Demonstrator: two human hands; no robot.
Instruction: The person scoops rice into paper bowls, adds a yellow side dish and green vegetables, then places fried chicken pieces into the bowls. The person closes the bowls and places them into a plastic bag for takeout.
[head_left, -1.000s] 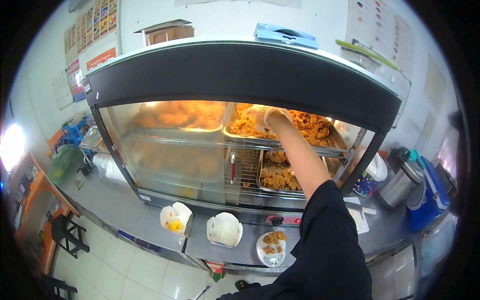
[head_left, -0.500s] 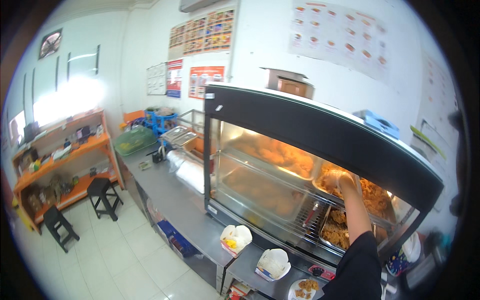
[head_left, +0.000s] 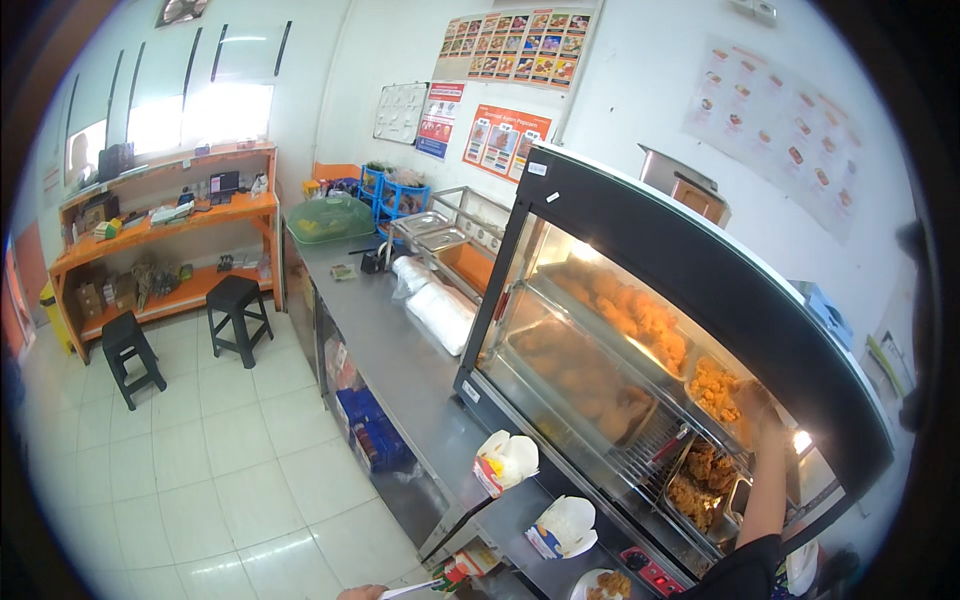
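Note:
My right hand [head_left: 762, 408] reaches into a glass-fronted food warmer [head_left: 610, 330], at its upper right trays. It is blurred, and its fingers cannot be made out. Just left of it lies a metal tray of small golden fried pieces [head_left: 715, 388]. Below the hand, darker fried chicken pieces [head_left: 700, 482] fill another tray. At the bottom edge, only the fingers of my left hand [head_left: 362, 593] show, closed on a thin white thing [head_left: 412, 587] I cannot identify. Two open cartons, one with rice and yellow food [head_left: 506, 460] and one with rice [head_left: 563, 525], stand before the warmer.
A white plate with fried pieces [head_left: 603, 585] sits at the counter's front. Red-handled tongs [head_left: 672, 443] lie on the warmer's rack. Plastic-wrapped packs [head_left: 440, 312] and a green covered basket [head_left: 330, 218] occupy the steel counter. Black stools [head_left: 238, 320] stand by the orange shelf [head_left: 160, 246].
The view has turned, so the warmer sits farther right. My right hand has moved rightward from the tray of small golden pieces. My left hand has come into view at the bottom edge.

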